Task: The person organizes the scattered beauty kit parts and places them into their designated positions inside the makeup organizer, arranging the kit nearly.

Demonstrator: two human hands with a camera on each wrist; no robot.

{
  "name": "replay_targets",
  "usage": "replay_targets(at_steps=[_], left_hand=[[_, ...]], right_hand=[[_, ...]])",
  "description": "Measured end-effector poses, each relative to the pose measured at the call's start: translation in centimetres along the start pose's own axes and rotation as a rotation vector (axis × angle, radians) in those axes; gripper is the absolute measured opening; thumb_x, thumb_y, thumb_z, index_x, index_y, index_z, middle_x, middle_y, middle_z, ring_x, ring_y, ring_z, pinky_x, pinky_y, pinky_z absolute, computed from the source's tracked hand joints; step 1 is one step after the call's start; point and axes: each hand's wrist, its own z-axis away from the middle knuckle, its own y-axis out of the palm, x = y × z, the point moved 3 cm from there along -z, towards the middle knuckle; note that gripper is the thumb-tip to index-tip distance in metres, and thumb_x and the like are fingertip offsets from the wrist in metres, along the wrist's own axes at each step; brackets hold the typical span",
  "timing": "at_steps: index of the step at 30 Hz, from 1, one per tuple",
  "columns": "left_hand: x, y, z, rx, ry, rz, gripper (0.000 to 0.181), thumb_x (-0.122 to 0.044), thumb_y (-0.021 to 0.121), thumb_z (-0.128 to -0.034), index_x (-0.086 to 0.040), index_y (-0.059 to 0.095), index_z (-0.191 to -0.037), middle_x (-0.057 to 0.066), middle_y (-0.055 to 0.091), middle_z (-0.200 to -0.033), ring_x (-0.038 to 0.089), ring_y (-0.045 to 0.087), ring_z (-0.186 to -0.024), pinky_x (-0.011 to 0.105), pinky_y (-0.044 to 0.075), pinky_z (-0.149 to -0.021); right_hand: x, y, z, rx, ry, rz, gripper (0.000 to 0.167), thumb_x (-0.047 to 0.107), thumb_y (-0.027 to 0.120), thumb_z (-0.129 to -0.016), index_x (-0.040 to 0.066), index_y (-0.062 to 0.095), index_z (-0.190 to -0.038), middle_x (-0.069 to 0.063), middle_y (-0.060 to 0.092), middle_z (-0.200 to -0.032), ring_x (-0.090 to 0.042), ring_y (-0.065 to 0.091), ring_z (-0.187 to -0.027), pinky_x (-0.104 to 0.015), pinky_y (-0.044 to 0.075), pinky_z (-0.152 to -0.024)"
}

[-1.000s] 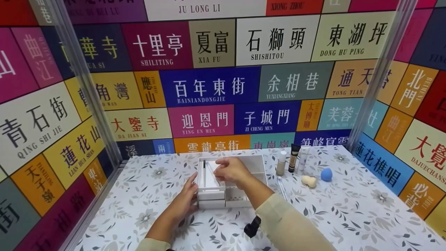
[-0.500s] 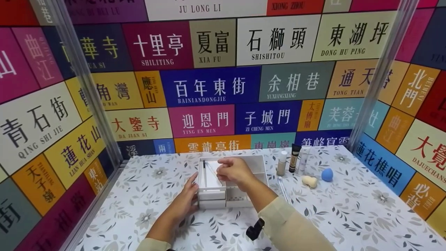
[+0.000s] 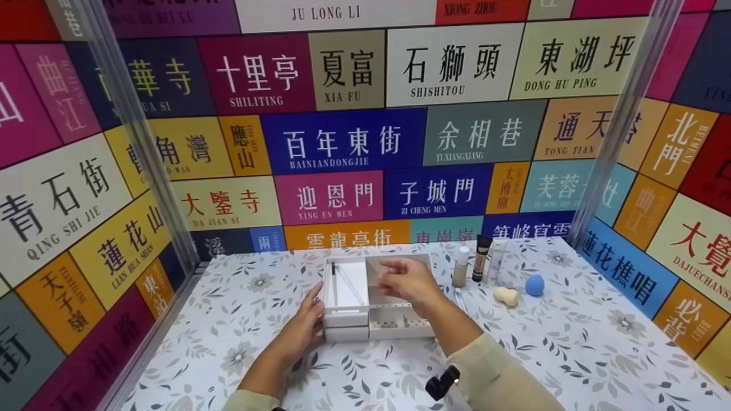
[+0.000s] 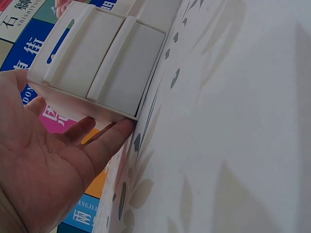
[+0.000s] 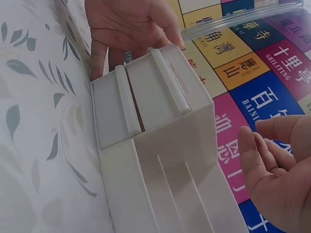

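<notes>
A white desktop organizer [image 3: 347, 334] with two small drawers stands on the table, its open compartments to the right. In its top left tray lie a thin stick with a dark tip [image 3: 334, 288] and a slim pale stick [image 3: 349, 283], possibly makeup brushes. My left hand [image 3: 301, 322] rests against the organizer's left side; in the left wrist view its fingertips [image 4: 124, 127] touch the wall with the fingers extended. Over the right compartments hovers my right hand [image 3: 408, 283], fingers loosely bent. The right wrist view shows nothing between its thumb and fingers [image 5: 250, 150].
Right of the organizer stand a beige bottle [image 3: 460, 269], a black tube [image 3: 481, 261] and a white tube [image 3: 495, 264]. A cream sponge [image 3: 506, 297] and a blue sponge [image 3: 534, 285] lie nearby. Colourful sign-covered panels [image 3: 342, 142] enclose the flower-patterned table [image 3: 240, 359].
My right hand has moved right, from the top left tray to above the right compartments. The pale stick in the tray now shows fully. The left hand keeps its place.
</notes>
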Motion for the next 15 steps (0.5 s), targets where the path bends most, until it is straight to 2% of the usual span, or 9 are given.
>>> replay_targets(at_steps=[6, 15], left_hand=[[-0.1, 0.0, 0.1, 0.001, -0.009, 0.002, 0.062, -0.053, 0.037, -0.1136, -0.047, 0.013, -0.17, 0.017, 0.014, -0.181, 0.05, 0.028, -0.162, 0.065, 0.039, -0.124], [0.0, 0.0, 0.0, -0.006, -0.025, 0.01, 0.061, -0.054, 0.037, -0.1133, -0.048, 0.014, -0.17, 0.018, 0.017, -0.18, 0.049, 0.029, -0.162, 0.065, 0.038, -0.125]], right_hand=[[-0.1, -1.8, 0.6, -0.015, 0.006, -0.004, 0.044, -0.004, 0.073, -0.094, -0.001, 0.067, -0.137, -0.016, 0.073, -0.108, -0.022, 0.076, -0.084, -0.034, 0.068, -0.081], [-0.4, -5.7, 1.4, -0.082, -0.006, 0.08, 0.04, 0.006, 0.077, -0.096, 0.002, 0.069, -0.136, -0.005, 0.073, -0.102, -0.018, 0.073, -0.085, -0.028, 0.065, -0.076]])
